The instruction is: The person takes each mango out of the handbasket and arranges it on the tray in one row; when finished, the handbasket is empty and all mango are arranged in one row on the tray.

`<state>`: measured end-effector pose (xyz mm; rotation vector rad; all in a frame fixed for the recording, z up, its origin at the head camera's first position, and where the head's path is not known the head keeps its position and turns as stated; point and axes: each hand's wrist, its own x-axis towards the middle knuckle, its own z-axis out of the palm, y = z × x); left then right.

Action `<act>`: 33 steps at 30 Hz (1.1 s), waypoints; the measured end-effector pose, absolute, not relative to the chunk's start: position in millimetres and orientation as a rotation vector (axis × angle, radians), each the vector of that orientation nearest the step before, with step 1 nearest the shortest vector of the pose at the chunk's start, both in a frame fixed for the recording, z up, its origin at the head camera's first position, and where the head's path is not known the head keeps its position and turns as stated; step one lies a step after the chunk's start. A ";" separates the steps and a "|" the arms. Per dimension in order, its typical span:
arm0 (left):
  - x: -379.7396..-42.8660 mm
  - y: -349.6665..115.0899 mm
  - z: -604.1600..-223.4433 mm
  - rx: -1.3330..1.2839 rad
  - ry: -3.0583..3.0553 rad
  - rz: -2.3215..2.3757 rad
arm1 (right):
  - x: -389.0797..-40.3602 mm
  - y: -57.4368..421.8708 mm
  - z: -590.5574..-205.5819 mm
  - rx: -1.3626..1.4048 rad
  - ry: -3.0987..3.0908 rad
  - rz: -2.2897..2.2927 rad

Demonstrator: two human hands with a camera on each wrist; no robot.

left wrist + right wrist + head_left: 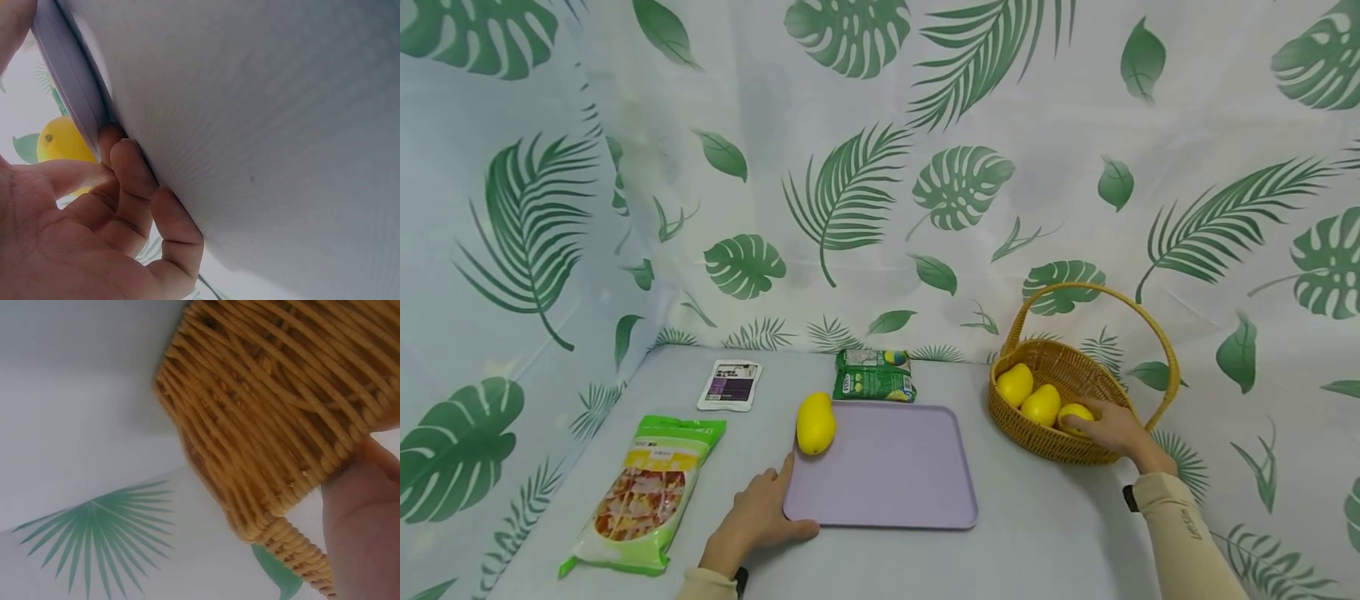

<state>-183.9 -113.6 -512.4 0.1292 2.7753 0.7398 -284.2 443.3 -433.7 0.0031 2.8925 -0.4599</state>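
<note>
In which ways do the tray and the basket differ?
The tray is shallow and pale purple; the basket is deeper, brown and woven. The basket has an arched handle; the tray has none. The tray carries one yellow fruit; the basket shows three. Both rest on the table.

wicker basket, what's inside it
The wicker basket shows three yellow fruits in a row, the rightmost one partly covered by the right hand. The basket's floor beneath them, and anything under that hand, can't be seen.
</note>
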 end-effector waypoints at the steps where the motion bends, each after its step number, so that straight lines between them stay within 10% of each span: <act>1: -183.9 -113.6 -512.5 0.131 2.776 0.740 | -283.6 442.9 -433.3 0.007 2.899 -0.461; 33: -182.7 -114.5 -510.6 0.137 2.777 0.739 | -272.5 383.0 -396.7 -0.177 3.069 -0.577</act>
